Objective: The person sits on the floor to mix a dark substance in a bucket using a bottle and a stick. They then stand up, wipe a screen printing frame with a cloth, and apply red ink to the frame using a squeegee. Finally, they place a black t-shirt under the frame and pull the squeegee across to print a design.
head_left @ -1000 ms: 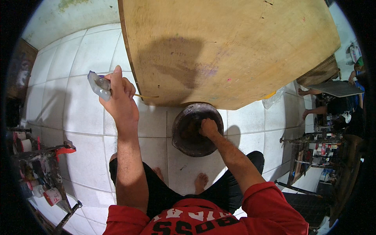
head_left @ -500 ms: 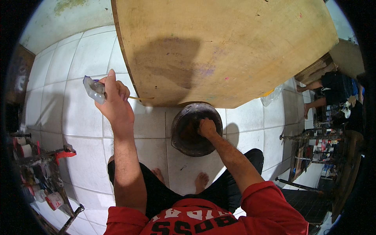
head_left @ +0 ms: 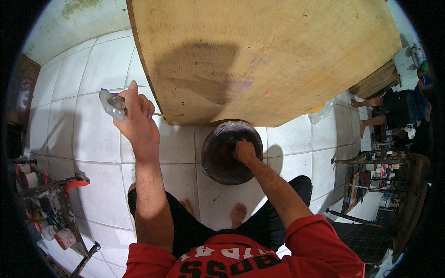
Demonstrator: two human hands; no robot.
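Observation:
My left hand point(head_left: 138, 113) is raised to the left, closed around a translucent grey, glossy piece point(head_left: 112, 105) with a purple edge. I cannot tell its exact kind. Out of the same hand a thin yellowish stick point(head_left: 168, 115) points right, toward the wooden board. My right hand point(head_left: 243, 150) reaches down inside a dark, worn round bowl point(head_left: 214, 171) on the floor, its fingers curled. Whatever they grip, if anything, is hidden. The inside of the bowl is dark, with a brownish patch beside the hand.
A large stained plywood board point(head_left: 278, 55) fills the far side, its edge just beyond the bowl. Racks with jars point(head_left: 65, 237) stand at left, a cluttered shelf point(head_left: 380, 173) at right. A plastic bag point(head_left: 321, 112) lies by the board. Another person's legs point(head_left: 373, 125) show at right.
My hands stay almost in place, the left holding its grey piece and stick, the right inside the bowl. The other person at the far right has shifted slightly.

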